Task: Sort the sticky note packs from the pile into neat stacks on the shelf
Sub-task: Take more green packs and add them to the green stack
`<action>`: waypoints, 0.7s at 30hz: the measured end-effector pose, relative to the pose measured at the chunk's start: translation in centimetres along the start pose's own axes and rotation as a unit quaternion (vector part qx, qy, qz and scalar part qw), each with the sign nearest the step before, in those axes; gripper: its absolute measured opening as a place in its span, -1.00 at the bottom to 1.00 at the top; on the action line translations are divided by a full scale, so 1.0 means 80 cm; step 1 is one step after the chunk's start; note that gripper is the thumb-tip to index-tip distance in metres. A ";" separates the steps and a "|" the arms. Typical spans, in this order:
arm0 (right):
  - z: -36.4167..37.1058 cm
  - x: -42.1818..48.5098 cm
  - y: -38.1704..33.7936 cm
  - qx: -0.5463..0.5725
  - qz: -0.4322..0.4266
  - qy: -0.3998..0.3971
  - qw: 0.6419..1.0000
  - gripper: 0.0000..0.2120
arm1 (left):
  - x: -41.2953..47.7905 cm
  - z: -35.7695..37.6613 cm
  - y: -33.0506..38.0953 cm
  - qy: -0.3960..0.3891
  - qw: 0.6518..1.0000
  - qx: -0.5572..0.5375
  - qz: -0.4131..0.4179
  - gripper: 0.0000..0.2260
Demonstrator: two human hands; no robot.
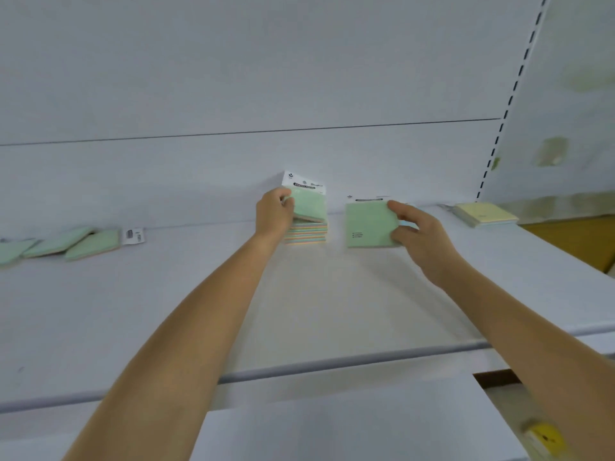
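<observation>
Now stacking green packs on the shelf.
Left grip pinches the top pack on the stack; right grip holds a second pack just beside. Next, it likely must land flat on top.

Both bare forearms stretch forward, drawing slightly together. The left hand curls its fingers round the left edge of a tilted pale green sticky note pack with a white header card. Right of that pack, the right hand pinches a second pale green pack by its right edge, with the wrist bent inward.
</observation>
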State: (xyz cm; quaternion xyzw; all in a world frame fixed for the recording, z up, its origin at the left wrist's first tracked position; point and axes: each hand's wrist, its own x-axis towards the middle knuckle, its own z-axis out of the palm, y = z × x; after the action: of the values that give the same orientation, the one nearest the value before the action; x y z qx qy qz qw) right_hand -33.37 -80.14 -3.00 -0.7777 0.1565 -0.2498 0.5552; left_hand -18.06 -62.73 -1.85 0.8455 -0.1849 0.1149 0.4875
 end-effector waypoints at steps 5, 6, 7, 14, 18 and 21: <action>0.013 0.018 -0.016 0.003 -0.015 0.001 1.000 -0.52 | -0.001 0.004 -0.013 -0.023 0.997 0.075 0.017 -0.76; 0.017 0.022 -0.020 -0.002 -0.020 -0.001 1.000 -0.52 | -0.003 0.003 -0.013 -0.028 0.996 0.084 0.022 -0.74; 0.020 0.027 -0.025 -0.003 -0.024 -0.004 1.000 -0.52 | -0.004 0.001 -0.014 -0.032 0.995 0.088 0.026 -0.73; 0.068 0.070 -0.054 -0.019 -0.038 -0.043 0.998 -0.51 | -0.013 -0.033 -0.035 -0.012 0.980 0.199 -0.011 -0.65; 0.106 0.084 -0.061 -0.059 -0.044 -0.085 0.994 -0.52 | -0.028 -0.051 -0.068 -0.008 0.962 0.272 -0.036 -0.64; 0.124 0.090 -0.058 -0.147 -0.066 -0.099 0.982 -0.54 | -0.033 -0.062 -0.084 -0.018 0.960 0.271 -0.067 -0.63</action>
State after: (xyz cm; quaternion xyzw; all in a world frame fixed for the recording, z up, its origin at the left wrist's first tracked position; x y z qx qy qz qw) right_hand -21.98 -74.52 0.34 -0.8803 0.0842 -0.1820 0.4300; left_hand -17.69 -54.87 -5.64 0.9584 -0.0988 0.1124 0.2430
